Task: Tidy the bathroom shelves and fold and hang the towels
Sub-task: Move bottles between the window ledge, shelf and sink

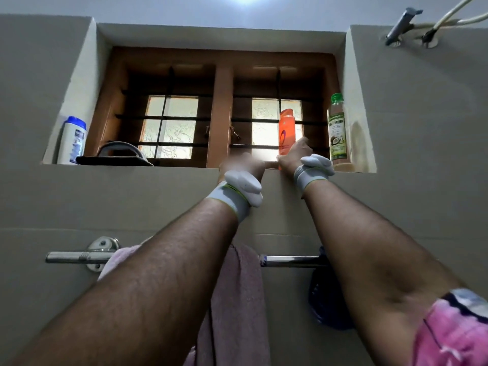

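Both my arms reach up to the window ledge (132, 180), which serves as a shelf. My right hand (293, 154) grips the lower part of an orange bottle (286, 122) standing on the ledge. My left hand (241, 166) is at the ledge's edge just left of it; it is blurred, so its fingers cannot be made out. Below, a pink towel (237, 299) hangs over a chrome rail (290, 261), partly hidden by my left forearm. A dark blue cloth (326, 299) hangs behind my right forearm.
A white bottle with a blue cap (73, 140) stands at the ledge's left end beside a dark handled brush (116, 155). A clear bottle with a green cap (337, 133) stands at the right end. A barred wooden window (223, 109) backs the ledge. Pipe fittings (401, 25) stick out top right.
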A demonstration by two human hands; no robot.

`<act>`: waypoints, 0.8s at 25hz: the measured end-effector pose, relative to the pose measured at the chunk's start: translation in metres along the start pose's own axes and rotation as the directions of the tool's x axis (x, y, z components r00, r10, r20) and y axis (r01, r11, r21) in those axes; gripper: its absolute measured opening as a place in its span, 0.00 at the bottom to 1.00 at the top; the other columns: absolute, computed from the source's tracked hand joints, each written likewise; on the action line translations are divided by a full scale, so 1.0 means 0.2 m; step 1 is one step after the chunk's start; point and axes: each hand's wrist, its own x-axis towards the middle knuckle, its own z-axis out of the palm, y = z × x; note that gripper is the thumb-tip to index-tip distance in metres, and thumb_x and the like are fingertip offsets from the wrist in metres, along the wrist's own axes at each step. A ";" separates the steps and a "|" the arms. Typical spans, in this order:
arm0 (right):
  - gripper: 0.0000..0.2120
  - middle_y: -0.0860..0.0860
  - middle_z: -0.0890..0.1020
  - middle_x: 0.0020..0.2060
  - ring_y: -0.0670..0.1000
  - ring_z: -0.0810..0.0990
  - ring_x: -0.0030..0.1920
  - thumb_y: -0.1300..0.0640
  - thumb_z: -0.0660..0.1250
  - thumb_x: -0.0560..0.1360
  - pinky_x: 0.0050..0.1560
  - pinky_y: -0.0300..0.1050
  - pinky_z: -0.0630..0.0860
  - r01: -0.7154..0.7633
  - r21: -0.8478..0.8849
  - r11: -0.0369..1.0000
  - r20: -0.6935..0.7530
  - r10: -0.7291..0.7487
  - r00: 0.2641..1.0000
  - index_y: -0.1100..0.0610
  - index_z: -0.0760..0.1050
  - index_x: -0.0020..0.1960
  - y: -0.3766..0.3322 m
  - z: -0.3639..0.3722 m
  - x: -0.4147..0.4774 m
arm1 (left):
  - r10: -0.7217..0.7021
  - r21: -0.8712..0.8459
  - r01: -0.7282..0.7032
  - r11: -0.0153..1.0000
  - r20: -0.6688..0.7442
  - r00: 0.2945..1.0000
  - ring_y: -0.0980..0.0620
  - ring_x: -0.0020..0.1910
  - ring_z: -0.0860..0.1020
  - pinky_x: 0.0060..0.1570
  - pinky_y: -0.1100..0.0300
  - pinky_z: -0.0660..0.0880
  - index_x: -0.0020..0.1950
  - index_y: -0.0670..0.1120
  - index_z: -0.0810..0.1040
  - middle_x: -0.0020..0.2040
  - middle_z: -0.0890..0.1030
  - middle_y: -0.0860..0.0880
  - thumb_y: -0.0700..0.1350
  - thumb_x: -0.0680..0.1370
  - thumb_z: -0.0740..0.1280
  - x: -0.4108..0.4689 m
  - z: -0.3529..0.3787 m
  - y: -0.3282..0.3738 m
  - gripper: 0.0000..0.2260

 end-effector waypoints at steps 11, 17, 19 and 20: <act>0.23 0.57 0.81 0.52 0.54 0.83 0.48 0.61 0.72 0.70 0.44 0.47 0.83 -0.021 0.693 0.721 0.321 -0.282 0.904 0.59 0.67 0.61 -0.15 -0.22 -0.32 | -0.165 -0.736 0.242 0.632 0.177 0.970 0.46 0.53 0.78 0.49 0.55 0.75 0.57 0.47 0.77 0.54 0.80 0.47 0.56 0.65 0.73 -0.06 -0.06 -0.19 0.24; 0.22 0.57 0.82 0.52 0.56 0.84 0.48 0.60 0.73 0.69 0.43 0.48 0.82 -0.162 0.779 0.605 0.475 -0.401 0.783 0.60 0.70 0.61 -0.36 -0.16 -0.54 | -0.419 -0.889 0.235 0.394 0.054 0.906 0.44 0.37 0.83 0.31 0.51 0.81 0.62 0.45 0.65 0.49 0.80 0.41 0.43 0.71 0.74 -0.19 -0.12 -0.25 0.26; 0.23 0.55 0.83 0.50 0.55 0.83 0.47 0.58 0.74 0.69 0.40 0.46 0.82 -0.141 0.782 0.607 0.486 -0.452 0.747 0.59 0.72 0.61 -0.46 -0.11 -0.63 | -0.536 -0.893 0.213 0.397 -0.037 0.843 0.41 0.28 0.81 0.23 0.51 0.79 0.56 0.45 0.68 0.43 0.81 0.38 0.44 0.75 0.67 -0.24 -0.13 -0.35 0.13; 0.22 0.54 0.83 0.50 0.54 0.83 0.46 0.57 0.74 0.69 0.40 0.46 0.82 -0.134 0.774 0.619 0.499 -0.465 0.732 0.58 0.73 0.60 -0.51 -0.09 -0.67 | -0.559 -0.873 0.212 0.439 -0.080 0.825 0.41 0.27 0.80 0.21 0.52 0.77 0.55 0.45 0.68 0.42 0.81 0.37 0.45 0.76 0.65 -0.28 -0.13 -0.41 0.11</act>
